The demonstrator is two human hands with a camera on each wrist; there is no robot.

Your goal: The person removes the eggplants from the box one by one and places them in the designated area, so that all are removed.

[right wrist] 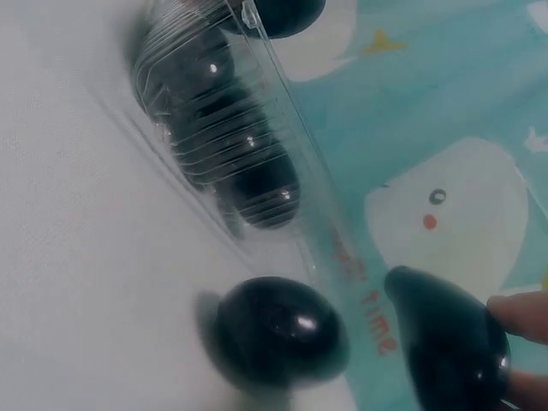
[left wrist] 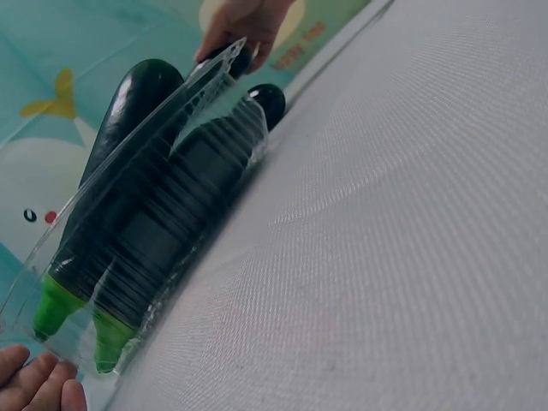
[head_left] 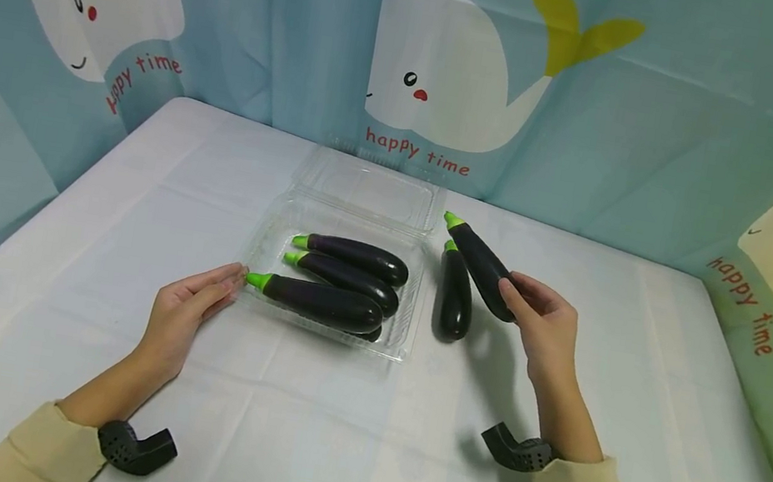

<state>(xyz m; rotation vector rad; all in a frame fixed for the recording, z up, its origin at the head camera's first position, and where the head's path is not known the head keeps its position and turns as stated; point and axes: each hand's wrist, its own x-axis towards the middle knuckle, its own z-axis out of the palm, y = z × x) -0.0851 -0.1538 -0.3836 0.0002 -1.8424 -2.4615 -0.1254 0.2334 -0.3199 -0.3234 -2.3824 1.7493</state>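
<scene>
A clear plastic container [head_left: 405, 338] holds several dark eggplants [head_left: 323, 303] with bright green stems, the front one lying on top of another. At its left edge, my left hand [head_left: 180, 316] pinches the rim with thumb and fingertips, close to the front eggplant's stem. My right hand [head_left: 546, 327] grips another eggplant [head_left: 480, 263] by its thick end, stem pointing away and to the left; in the right wrist view this eggplant [right wrist: 454, 342] is raised off the table. Beneath it, just right of the container, a loose eggplant [head_left: 455, 301] lies on the white cloth.
The container's hinged lid [head_left: 368, 187] lies folded back towards the curtain. A white cloth covers the table [head_left: 318, 432]. Behind and at both sides hangs a blue-green curtain [head_left: 299, 25] printed with whales. Each wrist bears a black camera mount [head_left: 133, 450].
</scene>
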